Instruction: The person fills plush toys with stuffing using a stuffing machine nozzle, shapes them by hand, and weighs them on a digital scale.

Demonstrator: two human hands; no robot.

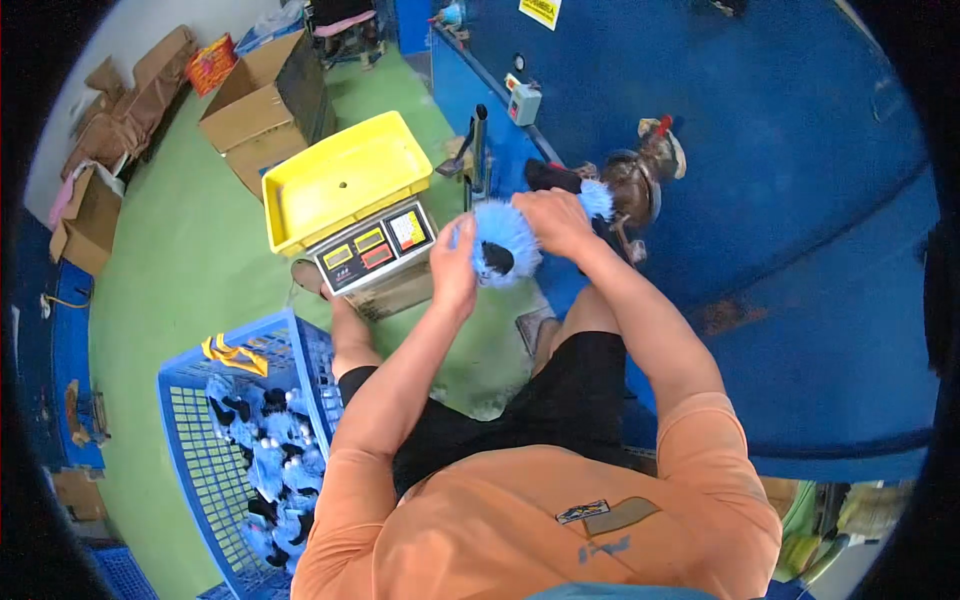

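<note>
A fluffy blue plush toy (508, 228) with black parts is held between my two hands, in front of a metal nozzle fitting (633, 190) on the blue machine. My left hand (455, 268) is closed on the toy's near left side, thumb uppermost. From above, my right hand (556, 222) grips the toy's far right part, with black and blue fabric showing beyond the knuckles close to the fitting. Whether the toy touches the fitting is hard to make out. The fingertips of my right hand are hidden.
A yellow tray (350, 180) tops a digital scale (375, 250) ahead on the left. Beside my left leg stands a blue basket (185, 400) of several similar plush toys (270, 465). Behind are cardboard boxes (265, 110). The blue machine (780, 250) fills the right side.
</note>
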